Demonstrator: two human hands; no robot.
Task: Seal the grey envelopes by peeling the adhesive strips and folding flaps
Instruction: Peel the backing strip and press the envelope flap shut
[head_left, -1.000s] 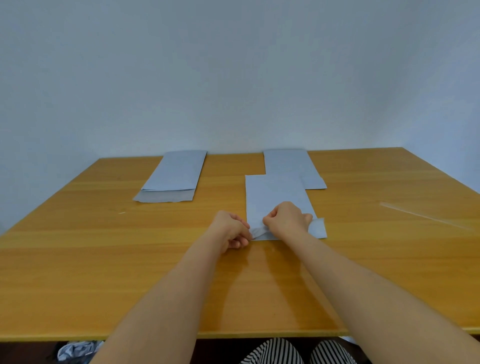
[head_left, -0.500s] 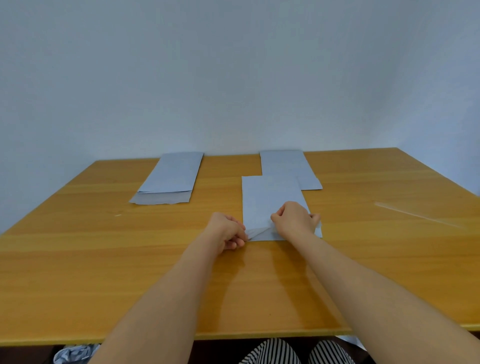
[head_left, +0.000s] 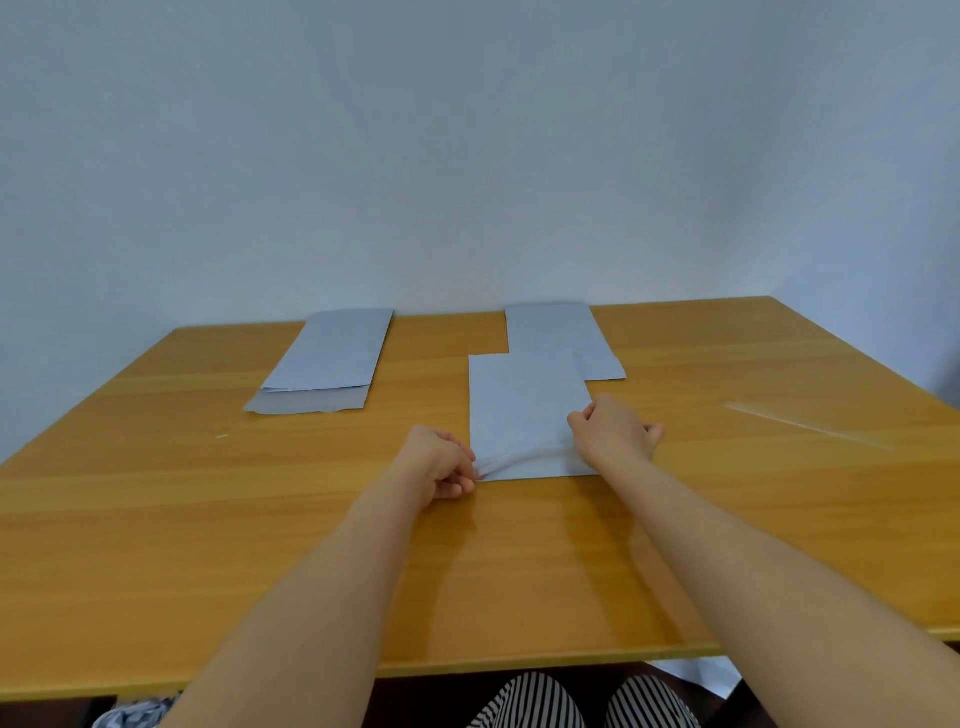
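Note:
A grey envelope (head_left: 524, 405) lies flat in the middle of the wooden table (head_left: 208, 519), its flap end toward me. My left hand (head_left: 441, 462) sits at its near left corner and pinches that corner. A thin clear adhesive strip (head_left: 524, 458) stretches from there across the near end to my right hand (head_left: 613, 434), which pinches it at the envelope's right edge. A second grey envelope (head_left: 563, 335) lies behind, partly under the first. Further left lies a third grey envelope (head_left: 332, 358) with its flap open toward me.
A peeled clear strip (head_left: 810, 426) lies on the table at the right. A tiny scrap (head_left: 222, 436) sits at the left. The wall stands right behind the table's far edge. Below the near edge show striped trousers (head_left: 535, 701) and a grey sheet (head_left: 696, 675).
My right hand has moved right along the envelope's near end, drawing the clear strip out longer. My left hand has stayed at the near left corner.

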